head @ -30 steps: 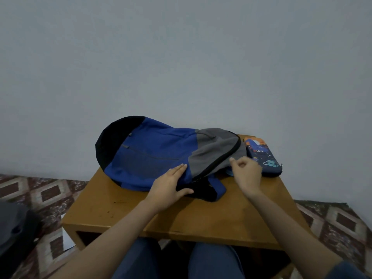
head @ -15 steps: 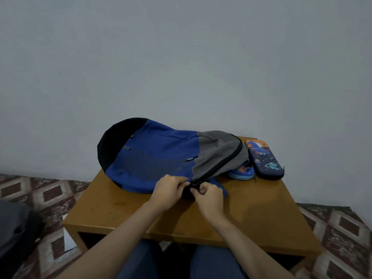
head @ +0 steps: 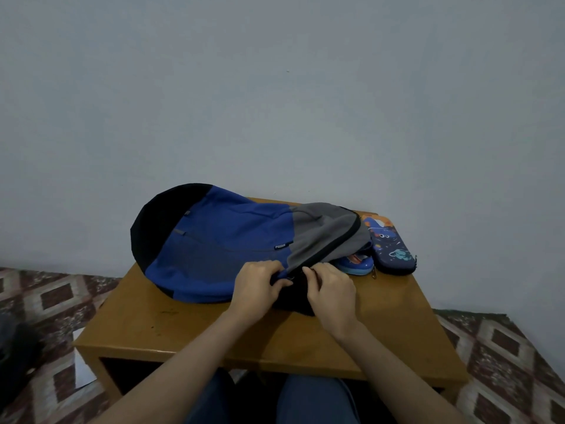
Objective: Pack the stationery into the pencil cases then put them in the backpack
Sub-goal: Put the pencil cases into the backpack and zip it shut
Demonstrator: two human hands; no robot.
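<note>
A blue, grey and black backpack lies flat on a small wooden table. My left hand grips the backpack's fabric at its near edge by the black zip line. My right hand pinches the backpack's zipper area right beside the left hand, over a black part of the bag. A dark blue space-print pencil case lies closed at the table's right back corner. A second, lighter blue pencil case peeks out from under the backpack's grey end.
The table stands against a plain grey wall. Patterned brown floor tiles surround it. A dark object sits on the floor at the far left. My legs in blue trousers are under the table's front edge.
My right hand moved from near the pencil cases leftward to the backpack's zip. My left hand went from lying flat on the bag to gripping its fabric. The lighter blue case became visible.
</note>
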